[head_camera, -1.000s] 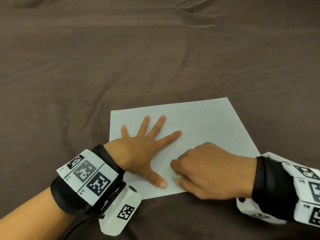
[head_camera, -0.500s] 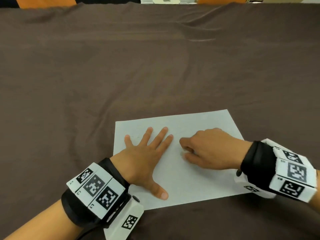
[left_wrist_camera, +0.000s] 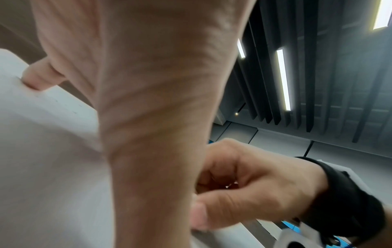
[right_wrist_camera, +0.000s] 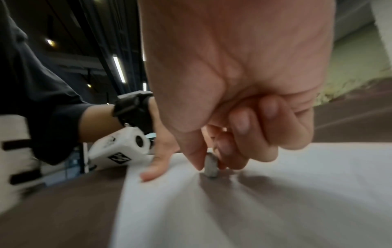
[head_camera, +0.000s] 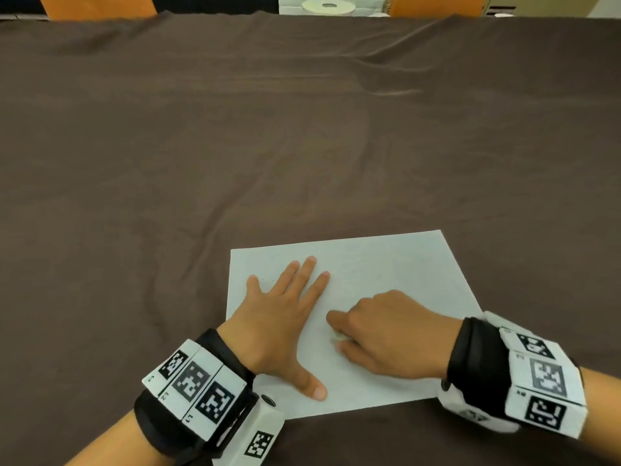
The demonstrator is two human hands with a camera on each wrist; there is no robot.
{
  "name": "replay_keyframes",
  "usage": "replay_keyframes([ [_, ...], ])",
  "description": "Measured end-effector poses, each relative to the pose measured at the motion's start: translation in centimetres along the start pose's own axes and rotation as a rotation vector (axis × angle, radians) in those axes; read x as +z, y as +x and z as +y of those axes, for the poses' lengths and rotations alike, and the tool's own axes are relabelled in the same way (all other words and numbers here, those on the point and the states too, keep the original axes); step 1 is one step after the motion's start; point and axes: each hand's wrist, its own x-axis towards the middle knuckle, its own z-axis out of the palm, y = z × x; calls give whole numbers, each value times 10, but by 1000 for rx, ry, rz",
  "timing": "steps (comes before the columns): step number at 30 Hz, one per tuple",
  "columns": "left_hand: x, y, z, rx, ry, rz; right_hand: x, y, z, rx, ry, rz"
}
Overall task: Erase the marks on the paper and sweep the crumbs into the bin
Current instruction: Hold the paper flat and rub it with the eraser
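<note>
A white sheet of paper lies on the brown cloth near the front edge. My left hand lies flat on the sheet's left half, fingers straight and spread, thumb pointing toward me. My right hand is curled beside it and pinches a small grey-white eraser between thumb and fingers, its lower end on the paper. In the right wrist view the eraser stands on edge against the paper, with the left thumb pressed down just beside it. Faint tiny specks show near the left fingertips. No bin is in view.
The brown cloth covers the whole table, with wrinkles at the far right. Orange chair backs and a pale round object stand beyond the far edge.
My right hand with the eraser went up the sheet, then came back down toward me beside the left thumb. The left fingers drew closer together. The head view tilted up.
</note>
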Motion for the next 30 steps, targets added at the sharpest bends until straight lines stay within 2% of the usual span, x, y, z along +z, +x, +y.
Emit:
replay_keyframes([
  [2,0,-1,0,-10,1,16,-3,2,3,-2,-3,-9],
  [6,2,-2,0,-8,-16,47,-15,12,34,173,-20,36],
  [11,-1,-2,-4,-6,-64,76,-9,11,19,71,-47,-5],
  [16,-5,3,-13,-35,-82,189,-29,24,51,225,-56,39],
  [18,-4,4,-13,-44,-90,189,-26,25,46,198,-56,31],
  [22,-5,4,-14,-45,-119,209,-17,23,23,54,-9,-37],
  [27,-8,5,-16,-99,-129,190,-33,38,63,226,5,39],
  [30,-8,6,-17,-136,-120,168,-26,39,49,148,-22,19],
])
